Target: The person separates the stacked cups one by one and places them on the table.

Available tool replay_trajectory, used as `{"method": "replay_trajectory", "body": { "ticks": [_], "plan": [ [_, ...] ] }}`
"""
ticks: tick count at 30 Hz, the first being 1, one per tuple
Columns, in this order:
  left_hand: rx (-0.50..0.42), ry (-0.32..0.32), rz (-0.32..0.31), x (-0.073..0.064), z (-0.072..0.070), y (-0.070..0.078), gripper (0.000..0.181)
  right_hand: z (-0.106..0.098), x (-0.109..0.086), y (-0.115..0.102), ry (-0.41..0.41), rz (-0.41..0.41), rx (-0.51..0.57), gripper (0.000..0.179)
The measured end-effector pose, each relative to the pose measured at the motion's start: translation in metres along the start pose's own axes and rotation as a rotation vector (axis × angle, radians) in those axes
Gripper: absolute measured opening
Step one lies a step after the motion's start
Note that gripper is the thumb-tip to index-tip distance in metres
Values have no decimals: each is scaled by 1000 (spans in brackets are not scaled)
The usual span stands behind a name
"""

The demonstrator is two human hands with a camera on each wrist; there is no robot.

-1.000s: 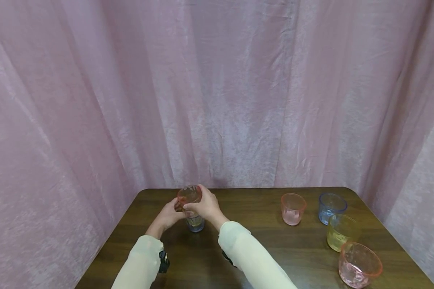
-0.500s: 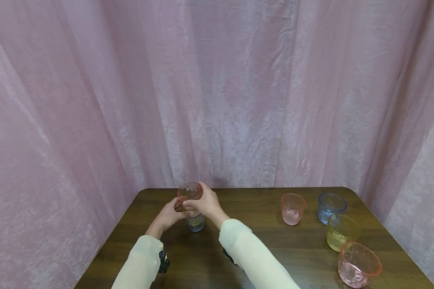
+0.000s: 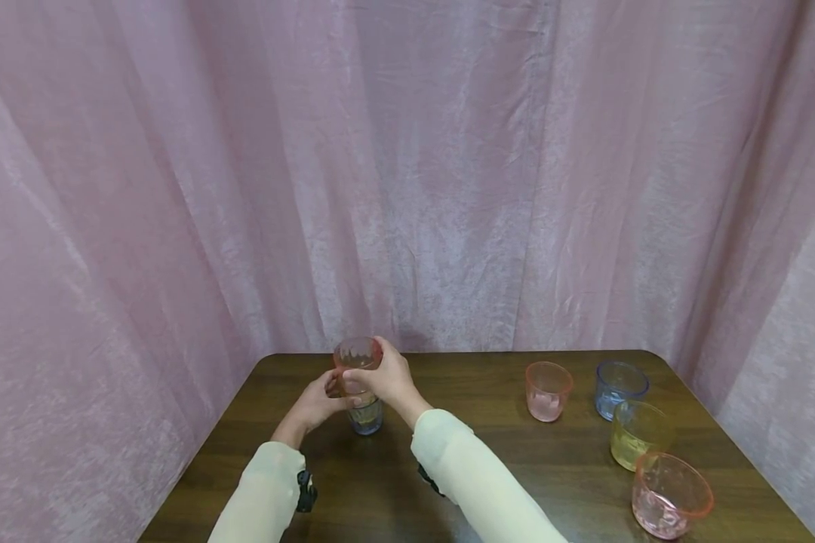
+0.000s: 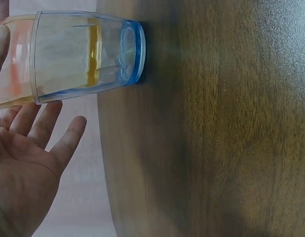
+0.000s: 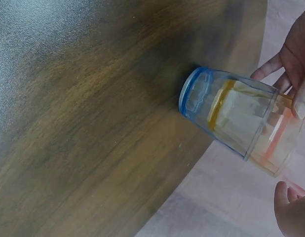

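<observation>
1. Head view: my forearms, in pale sleeves (image 3: 258,490), extend over the bench (image 3: 482,407) to a stack of cups (image 3: 367,418) standing on its left side. My right hand (image 3: 392,381) slants in from the right, its fingers grasping the upper pink cup (image 3: 358,354) near the rim. My left hand (image 3: 315,405), lower, holds the stack from the left. Well apart, at the right, stand a small pink cup (image 3: 546,400), a blue cup (image 3: 613,400), a yellow cup (image 3: 632,445) and a near pink cup (image 3: 664,509).
2. Left wrist view: my left thumb lies across the near side; the fingers reach behind, the lowest one spread away from the stack.
3. Right wrist view: my right hand shows only partly, beside the stack's upper end.
</observation>
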State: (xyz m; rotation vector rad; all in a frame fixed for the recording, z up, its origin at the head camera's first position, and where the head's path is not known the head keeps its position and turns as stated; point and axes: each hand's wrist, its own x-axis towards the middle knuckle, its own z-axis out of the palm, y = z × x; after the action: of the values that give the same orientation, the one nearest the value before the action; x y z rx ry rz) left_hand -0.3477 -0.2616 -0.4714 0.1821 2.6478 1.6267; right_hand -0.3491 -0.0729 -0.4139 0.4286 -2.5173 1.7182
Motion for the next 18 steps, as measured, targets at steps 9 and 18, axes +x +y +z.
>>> {"method": "replay_trajectory", "body": {
  "ticks": [9,18],
  "plan": [
    [39,3,-20,2,1,1,91,-12,-1,-8,25,-38,-13,90],
    [28,13,-20,3,1,-2,86,-17,0,-12,22,-22,25,92]
  ]
}}
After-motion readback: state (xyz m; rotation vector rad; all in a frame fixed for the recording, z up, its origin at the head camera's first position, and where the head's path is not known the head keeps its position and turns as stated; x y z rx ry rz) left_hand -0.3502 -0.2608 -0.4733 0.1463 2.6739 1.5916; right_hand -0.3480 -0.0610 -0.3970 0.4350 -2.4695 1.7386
